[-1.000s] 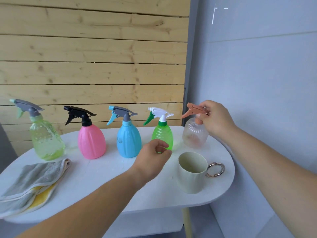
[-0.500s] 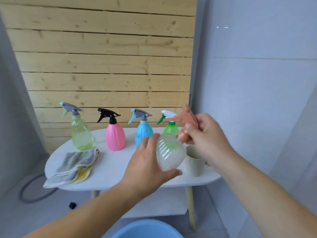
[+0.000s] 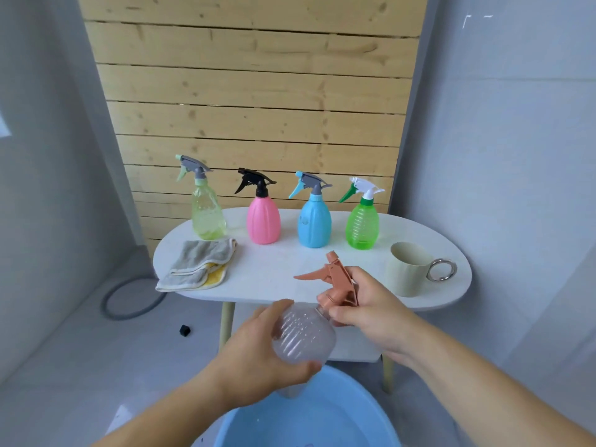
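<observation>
A clear ribbed spray bottle (image 3: 306, 333) with an orange trigger head (image 3: 335, 282) is held in front of the table, above a blue basin (image 3: 322, 421). My left hand (image 3: 258, 359) grips the bottle's round body from the left and below. My right hand (image 3: 371, 304) grips the orange head at the bottle's neck. The bottle tilts with its head up and to the right.
On the white oval table (image 3: 274, 272) stand a yellow-green (image 3: 206, 214), a pink (image 3: 263, 217), a blue (image 3: 314, 221) and a green spray bottle (image 3: 362, 224) in a row. A folded grey and yellow cloth (image 3: 200, 266) lies at left, a cream mug (image 3: 408, 269) at right. A hose ring (image 3: 129, 301) lies on the floor.
The clear bottle left the table: my right hand lifted it by the head, my left hand took its body, and both brought it down over the blue basin. The view pulled back.
</observation>
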The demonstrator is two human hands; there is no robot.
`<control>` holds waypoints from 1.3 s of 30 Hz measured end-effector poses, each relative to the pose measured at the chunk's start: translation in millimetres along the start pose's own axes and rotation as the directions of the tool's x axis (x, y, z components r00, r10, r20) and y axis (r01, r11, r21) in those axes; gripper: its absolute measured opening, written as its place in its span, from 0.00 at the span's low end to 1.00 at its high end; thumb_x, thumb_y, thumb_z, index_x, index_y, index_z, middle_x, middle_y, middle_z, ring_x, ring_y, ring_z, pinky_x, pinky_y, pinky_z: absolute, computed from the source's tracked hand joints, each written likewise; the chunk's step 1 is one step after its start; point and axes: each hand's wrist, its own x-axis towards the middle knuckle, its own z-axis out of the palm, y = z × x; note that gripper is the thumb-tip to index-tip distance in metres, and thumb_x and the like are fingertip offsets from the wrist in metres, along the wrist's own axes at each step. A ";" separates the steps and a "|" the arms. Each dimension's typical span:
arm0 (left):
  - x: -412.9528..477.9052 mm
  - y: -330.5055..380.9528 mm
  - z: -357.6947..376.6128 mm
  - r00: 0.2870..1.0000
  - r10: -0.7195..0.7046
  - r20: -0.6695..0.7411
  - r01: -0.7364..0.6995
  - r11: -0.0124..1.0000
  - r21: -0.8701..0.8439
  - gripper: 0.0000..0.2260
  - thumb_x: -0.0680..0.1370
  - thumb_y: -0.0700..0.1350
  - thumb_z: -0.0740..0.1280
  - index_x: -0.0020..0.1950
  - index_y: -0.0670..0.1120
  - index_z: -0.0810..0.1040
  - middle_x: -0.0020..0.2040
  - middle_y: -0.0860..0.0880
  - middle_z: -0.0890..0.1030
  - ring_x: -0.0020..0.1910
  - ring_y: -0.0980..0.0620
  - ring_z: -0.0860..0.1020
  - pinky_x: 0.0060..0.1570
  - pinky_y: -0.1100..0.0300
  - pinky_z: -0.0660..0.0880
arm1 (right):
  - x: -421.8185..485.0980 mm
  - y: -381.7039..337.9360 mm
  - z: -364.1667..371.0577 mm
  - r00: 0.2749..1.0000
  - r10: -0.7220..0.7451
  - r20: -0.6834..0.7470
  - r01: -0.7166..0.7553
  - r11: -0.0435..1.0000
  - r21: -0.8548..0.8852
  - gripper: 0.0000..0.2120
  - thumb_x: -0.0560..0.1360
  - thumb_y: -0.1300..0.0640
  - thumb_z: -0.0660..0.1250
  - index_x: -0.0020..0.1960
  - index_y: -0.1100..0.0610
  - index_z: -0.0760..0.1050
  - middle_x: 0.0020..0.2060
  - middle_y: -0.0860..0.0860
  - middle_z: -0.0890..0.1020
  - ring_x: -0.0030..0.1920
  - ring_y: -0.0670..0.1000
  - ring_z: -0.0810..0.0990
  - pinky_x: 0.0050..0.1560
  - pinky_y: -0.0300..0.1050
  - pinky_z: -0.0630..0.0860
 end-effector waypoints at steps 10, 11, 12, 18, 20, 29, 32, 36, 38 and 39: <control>5.3 -2.6 4.5 0.999 -0.009 0.054 0.008 1.000 0.005 0.46 0.63 0.69 0.75 0.77 0.60 0.62 0.65 0.60 0.72 0.60 0.62 0.75 0.67 0.61 0.72 | 5.5 12.0 -4.7 0.998 0.057 0.010 -0.056 0.997 -0.061 0.14 0.76 0.58 0.70 0.59 0.49 0.73 0.40 0.50 0.81 0.45 0.48 0.83 0.51 0.48 0.78; 5.7 -2.3 5.5 0.999 -0.008 0.053 0.007 1.000 0.011 0.45 0.65 0.67 0.76 0.78 0.60 0.61 0.65 0.60 0.71 0.61 0.62 0.74 0.67 0.62 0.71 | 6.3 12.2 -3.6 0.998 0.055 -0.039 -0.059 0.991 -0.119 0.11 0.76 0.55 0.70 0.57 0.49 0.73 0.41 0.50 0.83 0.43 0.48 0.84 0.49 0.49 0.79; 5.4 -2.0 5.7 0.998 -0.005 0.056 0.004 1.000 0.025 0.45 0.66 0.67 0.76 0.78 0.60 0.61 0.64 0.60 0.71 0.61 0.62 0.74 0.66 0.63 0.71 | 7.1 13.7 -4.0 0.997 0.042 -0.061 -0.051 0.986 -0.156 0.10 0.76 0.55 0.70 0.56 0.49 0.73 0.42 0.51 0.84 0.41 0.48 0.84 0.48 0.49 0.80; 8.5 -4.4 10.1 0.998 -0.015 0.060 0.012 0.999 0.047 0.46 0.67 0.66 0.76 0.80 0.60 0.60 0.64 0.61 0.70 0.61 0.62 0.73 0.65 0.66 0.69 | 8.6 17.4 -14.0 0.996 0.090 0.020 -0.089 0.995 -0.054 0.11 0.74 0.53 0.72 0.55 0.45 0.77 0.44 0.48 0.83 0.49 0.49 0.84 0.50 0.48 0.78; 9.0 -3.0 10.6 0.998 -0.005 0.059 0.002 0.998 0.056 0.46 0.68 0.65 0.77 0.80 0.60 0.59 0.65 0.61 0.70 0.61 0.62 0.72 0.64 0.68 0.67 | 10.4 21.9 -13.7 0.993 0.106 -0.057 -0.113 0.987 -0.119 0.09 0.76 0.51 0.70 0.55 0.48 0.75 0.40 0.48 0.85 0.41 0.49 0.84 0.44 0.46 0.79; 14.8 -10.7 4.4 0.994 -0.113 -0.016 0.111 0.992 -0.061 0.40 0.68 0.65 0.77 0.75 0.58 0.64 0.64 0.55 0.75 0.59 0.57 0.76 0.60 0.58 0.75 | 22.1 13.4 -35.0 0.972 0.051 -0.228 -0.022 0.991 0.130 0.14 0.76 0.63 0.71 0.59 0.53 0.76 0.49 0.55 0.84 0.40 0.49 0.83 0.42 0.46 0.80; 14.0 -15.7 0.7 0.979 -0.189 -0.075 0.179 0.977 -0.117 0.33 0.69 0.61 0.78 0.69 0.60 0.65 0.59 0.56 0.75 0.55 0.61 0.77 0.50 0.63 0.74 | 27.7 3.6 -44.9 0.936 0.056 -0.348 0.030 0.971 0.236 0.08 0.77 0.62 0.69 0.53 0.53 0.75 0.46 0.56 0.83 0.40 0.51 0.81 0.41 0.47 0.79; 13.2 -18.6 -4.3 0.949 -0.297 -0.109 0.270 0.939 -0.213 0.28 0.71 0.59 0.78 0.63 0.61 0.63 0.52 0.58 0.74 0.50 0.49 0.83 0.45 0.59 0.75 | 38.6 -2.0 -48.2 0.881 0.053 -0.471 0.112 0.942 0.316 0.06 0.77 0.62 0.69 0.47 0.53 0.75 0.46 0.57 0.82 0.42 0.54 0.81 0.41 0.46 0.80; 11.6 -19.8 -5.1 0.941 -0.320 -0.112 0.290 0.930 -0.227 0.27 0.72 0.58 0.78 0.61 0.60 0.63 0.51 0.56 0.74 0.50 0.49 0.83 0.48 0.58 0.76 | 48.0 2.4 -43.7 0.858 0.077 -0.508 0.132 0.922 0.364 0.06 0.77 0.63 0.70 0.46 0.55 0.74 0.46 0.58 0.81 0.43 0.55 0.81 0.43 0.46 0.81; 10.6 -20.6 -5.1 0.939 -0.327 -0.104 0.296 0.926 -0.235 0.27 0.72 0.58 0.78 0.61 0.60 0.63 0.52 0.55 0.75 0.50 0.49 0.83 0.50 0.56 0.78 | 53.6 5.2 -40.3 0.851 0.095 -0.516 0.136 0.910 0.392 0.05 0.77 0.63 0.70 0.45 0.56 0.74 0.46 0.58 0.80 0.44 0.56 0.81 0.44 0.46 0.81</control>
